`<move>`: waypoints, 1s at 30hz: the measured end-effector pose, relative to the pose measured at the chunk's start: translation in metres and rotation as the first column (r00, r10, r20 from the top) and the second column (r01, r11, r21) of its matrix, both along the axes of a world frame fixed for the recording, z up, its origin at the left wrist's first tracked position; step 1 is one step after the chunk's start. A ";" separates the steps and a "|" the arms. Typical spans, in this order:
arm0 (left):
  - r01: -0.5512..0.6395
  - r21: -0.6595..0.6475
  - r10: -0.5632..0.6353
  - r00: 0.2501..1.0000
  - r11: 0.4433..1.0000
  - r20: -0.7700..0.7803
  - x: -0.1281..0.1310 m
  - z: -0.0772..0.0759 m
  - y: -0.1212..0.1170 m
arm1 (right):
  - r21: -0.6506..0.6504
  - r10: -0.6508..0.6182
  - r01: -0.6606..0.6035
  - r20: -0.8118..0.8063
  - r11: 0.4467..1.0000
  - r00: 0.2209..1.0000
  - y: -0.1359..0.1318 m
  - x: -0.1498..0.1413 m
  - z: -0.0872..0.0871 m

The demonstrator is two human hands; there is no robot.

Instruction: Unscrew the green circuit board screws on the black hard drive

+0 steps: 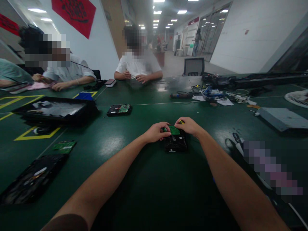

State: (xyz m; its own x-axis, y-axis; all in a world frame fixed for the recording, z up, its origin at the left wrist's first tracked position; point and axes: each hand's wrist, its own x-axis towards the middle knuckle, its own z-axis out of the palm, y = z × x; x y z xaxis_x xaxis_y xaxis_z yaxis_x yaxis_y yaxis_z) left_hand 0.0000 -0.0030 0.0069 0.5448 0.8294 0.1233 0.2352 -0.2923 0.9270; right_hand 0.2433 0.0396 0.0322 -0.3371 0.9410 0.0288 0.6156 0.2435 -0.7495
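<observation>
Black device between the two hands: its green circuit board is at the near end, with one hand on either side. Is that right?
Not quite: the head view shows the green circuit board at the far end of the black device, not the near end. The left hand and right hand are on either side, as you said.

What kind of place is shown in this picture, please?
Probably an electronics work area in an office-like room: the green table bears a black drive-like device with a green circuit board, and tangled cables; a person in white sits across it.
</observation>
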 end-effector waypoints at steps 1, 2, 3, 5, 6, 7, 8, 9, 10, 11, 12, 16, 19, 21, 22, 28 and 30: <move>-0.001 -0.001 0.001 1.000 1.000 -0.003 0.000 0.000 0.000 | 0.002 0.011 -0.011 -0.001 1.000 1.000 0.001 0.001 0.000; 0.000 -0.003 0.000 1.000 1.000 -0.003 0.000 0.000 0.000 | 0.001 0.016 -0.016 -0.004 1.000 1.000 0.001 0.002 0.000; 0.000 -0.006 0.000 1.000 1.000 -0.002 0.000 0.000 0.000 | -0.002 0.013 -0.013 -0.008 1.000 1.000 0.001 0.002 0.000; 0.002 -0.010 -0.002 1.000 1.000 0.004 -0.001 0.000 0.000 | -0.006 -0.005 0.004 -0.016 1.000 1.000 0.002 0.003 0.001; 0.004 -0.009 -0.004 1.000 1.000 0.005 -0.001 0.000 0.000 | -0.007 -0.013 0.013 -0.016 1.000 1.000 0.002 0.003 0.001; 0.007 -0.007 -0.007 1.000 1.000 0.005 -0.001 0.000 0.000 | -0.005 -0.015 0.015 -0.013 1.000 1.000 0.002 0.002 0.001; 0.008 -0.003 -0.008 1.000 1.000 0.002 -0.001 0.001 0.000 | -0.002 -0.009 0.009 -0.007 1.000 1.000 0.001 0.002 0.002; 0.008 0.002 -0.008 1.000 1.000 -0.001 -0.001 0.001 0.000 | 0.003 -0.002 0.002 0.003 1.000 1.000 0.001 0.001 0.002; 0.007 0.005 -0.007 1.000 1.000 -0.003 -0.001 0.001 -0.001 | 0.008 0.004 -0.004 0.016 1.000 1.000 0.000 0.000 0.003; 0.008 0.007 -0.008 1.000 1.000 -0.004 -0.001 0.001 -0.001 | 0.014 0.008 -0.008 0.030 1.000 1.000 0.000 0.000 0.004; 0.008 0.009 -0.008 1.000 1.000 -0.006 -0.001 0.002 -0.001 | 0.021 0.010 -0.011 0.046 1.000 0.999 -0.001 -0.001 0.005; 0.011 0.011 -0.011 1.000 1.000 -0.011 0.000 0.002 -0.001 | 0.050 0.013 -0.018 0.096 0.999 0.995 -0.003 -0.001 0.007; 0.005 0.012 -0.005 1.000 1.000 -0.006 0.000 0.001 0.000 | 0.065 0.025 -0.032 0.112 0.997 0.993 -0.003 -0.001 0.007; 0.007 0.011 -0.007 1.000 1.000 -0.005 0.000 0.000 0.001 | 0.067 0.029 -0.037 0.116 0.997 0.993 -0.003 0.000 0.007; 0.008 0.010 -0.008 1.000 1.000 -0.004 0.000 0.000 0.001 | 0.071 0.029 -0.037 0.119 0.997 0.992 -0.002 0.000 0.007; -0.001 0.000 0.001 1.000 1.000 -0.001 0.000 0.000 0.000 | 0.130 -0.004 -0.017 0.159 0.991 0.987 0.000 -0.003 0.005; 0.000 -0.005 0.000 1.000 1.000 0.000 0.000 0.001 0.000 | 0.119 -0.010 -0.007 0.142 0.993 0.990 0.000 -0.004 0.005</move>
